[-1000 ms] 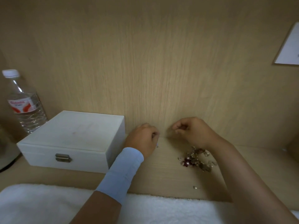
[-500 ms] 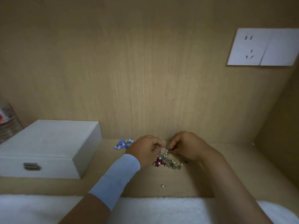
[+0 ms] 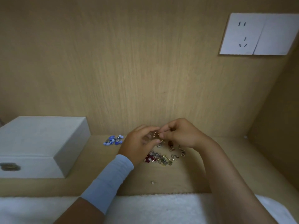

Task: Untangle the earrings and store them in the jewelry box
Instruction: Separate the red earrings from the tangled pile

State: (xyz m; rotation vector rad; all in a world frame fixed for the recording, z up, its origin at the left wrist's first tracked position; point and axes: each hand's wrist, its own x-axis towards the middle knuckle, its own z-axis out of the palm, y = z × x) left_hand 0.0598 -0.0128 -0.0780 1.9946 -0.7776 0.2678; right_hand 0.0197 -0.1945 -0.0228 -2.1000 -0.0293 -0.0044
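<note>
- Wood-grain panels back and flank the desk (image 3: 97,180); an outlet (image 3: 242,34) sits high on the rear panel, to the right.
- Left hand (image 3: 139,143) and right hand (image 3: 179,133) meet fingertip to fingertip, raised just above the desk.
- Grip state: both hands pinch narrowly on one small gold earring (image 3: 156,135) held between them. Which part each finger bears on is too small to tell.
- Pieces hang below the grip toward the tangle (image 3: 160,157). Judged: the held earring is not yet free.
- Tangle position: on the desk, directly below the grip and slightly toward the person, long axis running left to right.
- Blue earrings (image 3: 114,140) lie apart from the tangle, just left of the left hand, near the rear panel.
- One stud (image 3: 152,182) lies alone, nearer the person.
- Box (image 3: 40,143): closed, latch facing the person, well to the left of the grip. The left hand is nearer.
- Judged: separation proceeds by drawing the hands apart left and right; the lid must be opened before storage.
- White towel (image 3: 161,207) covers the near edge.
</note>
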